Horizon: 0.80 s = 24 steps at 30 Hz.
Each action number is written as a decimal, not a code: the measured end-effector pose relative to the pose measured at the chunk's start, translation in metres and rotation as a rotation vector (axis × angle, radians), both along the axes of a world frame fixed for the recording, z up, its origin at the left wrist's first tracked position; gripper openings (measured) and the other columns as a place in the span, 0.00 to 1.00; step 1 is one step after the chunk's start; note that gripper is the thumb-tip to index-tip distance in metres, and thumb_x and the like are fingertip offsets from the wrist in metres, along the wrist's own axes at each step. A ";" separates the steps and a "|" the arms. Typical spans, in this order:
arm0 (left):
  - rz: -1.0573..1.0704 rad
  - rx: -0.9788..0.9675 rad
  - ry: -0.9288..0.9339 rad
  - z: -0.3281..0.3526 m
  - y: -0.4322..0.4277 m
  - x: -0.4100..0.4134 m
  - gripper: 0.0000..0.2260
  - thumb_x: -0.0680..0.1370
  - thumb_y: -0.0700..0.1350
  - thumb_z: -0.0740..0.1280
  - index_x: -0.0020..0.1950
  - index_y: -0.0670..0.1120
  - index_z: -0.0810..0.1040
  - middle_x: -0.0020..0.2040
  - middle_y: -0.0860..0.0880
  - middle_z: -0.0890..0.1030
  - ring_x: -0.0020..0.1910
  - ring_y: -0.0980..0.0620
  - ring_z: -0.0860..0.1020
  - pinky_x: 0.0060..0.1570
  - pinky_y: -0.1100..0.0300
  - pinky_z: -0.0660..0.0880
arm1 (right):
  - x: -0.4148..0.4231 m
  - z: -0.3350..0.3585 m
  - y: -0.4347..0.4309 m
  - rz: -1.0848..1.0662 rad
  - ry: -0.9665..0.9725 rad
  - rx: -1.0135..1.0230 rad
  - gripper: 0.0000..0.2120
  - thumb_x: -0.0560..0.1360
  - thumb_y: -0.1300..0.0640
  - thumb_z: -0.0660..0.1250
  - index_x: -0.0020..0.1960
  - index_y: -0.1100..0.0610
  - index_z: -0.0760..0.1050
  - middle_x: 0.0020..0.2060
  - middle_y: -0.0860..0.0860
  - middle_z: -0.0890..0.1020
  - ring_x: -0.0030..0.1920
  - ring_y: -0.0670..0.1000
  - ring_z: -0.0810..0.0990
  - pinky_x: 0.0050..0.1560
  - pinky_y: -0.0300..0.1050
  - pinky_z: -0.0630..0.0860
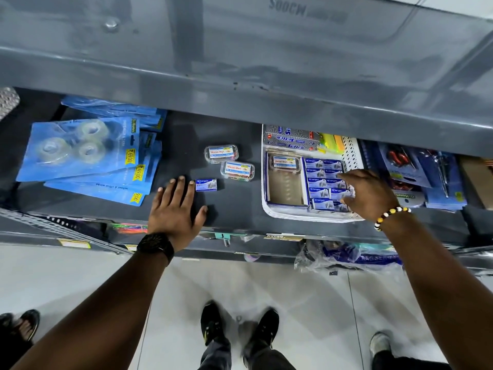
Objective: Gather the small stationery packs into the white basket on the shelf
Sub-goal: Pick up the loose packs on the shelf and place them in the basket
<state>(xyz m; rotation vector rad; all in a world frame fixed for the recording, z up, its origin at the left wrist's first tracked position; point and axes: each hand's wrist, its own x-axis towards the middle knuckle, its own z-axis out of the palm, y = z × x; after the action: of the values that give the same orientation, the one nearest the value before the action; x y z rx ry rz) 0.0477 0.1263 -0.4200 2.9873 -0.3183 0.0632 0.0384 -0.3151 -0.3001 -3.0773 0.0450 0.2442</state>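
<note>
A white perforated basket (282, 213) sits on the dark shelf at centre right. It holds several small blue staple boxes (320, 180), a clear clip case (285, 162) on an open box, and a silver carton. My right hand (369, 194) hovers over the blue boxes with its fingers spread, holding nothing that I can see. On the bare shelf lie one loose blue staple box (206, 184) and two clear clip cases (221, 154) (237, 170). My left hand (174, 212) rests flat and open on the shelf, its fingertips just left of the loose blue box.
Blue packs of clear tape rolls (85, 150) are stacked at the left. Blue carded tools (416, 172) lie right of the basket. A grey upper shelf (240, 62) overhangs the back. Other people's feet (22, 325) stand on the floor nearby.
</note>
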 end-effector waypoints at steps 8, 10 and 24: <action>0.007 -0.014 0.030 0.004 0.000 -0.001 0.33 0.80 0.64 0.47 0.80 0.46 0.61 0.80 0.43 0.61 0.79 0.42 0.58 0.78 0.42 0.54 | 0.009 0.012 0.074 0.085 -0.224 0.264 0.22 0.71 0.64 0.70 0.65 0.57 0.76 0.59 0.57 0.79 0.61 0.60 0.75 0.65 0.52 0.72; 0.006 -0.013 0.039 0.005 0.000 -0.001 0.34 0.80 0.65 0.46 0.80 0.47 0.60 0.80 0.43 0.60 0.80 0.42 0.57 0.78 0.42 0.54 | 0.014 0.012 0.108 0.180 -0.227 0.313 0.21 0.71 0.62 0.69 0.64 0.57 0.76 0.56 0.56 0.80 0.58 0.60 0.76 0.62 0.53 0.74; -0.019 -0.036 0.066 0.003 0.002 0.002 0.33 0.80 0.64 0.50 0.80 0.45 0.60 0.81 0.42 0.59 0.79 0.40 0.57 0.78 0.41 0.53 | 0.071 -0.034 0.250 0.553 -0.035 0.110 0.21 0.71 0.50 0.70 0.62 0.55 0.76 0.56 0.52 0.81 0.64 0.57 0.72 0.66 0.54 0.67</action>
<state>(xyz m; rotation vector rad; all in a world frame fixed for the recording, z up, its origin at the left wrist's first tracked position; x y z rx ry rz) 0.0498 0.1280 -0.4173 2.9426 -0.3345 -0.0306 0.1094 -0.0648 -0.3344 -2.9101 -0.7951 0.2028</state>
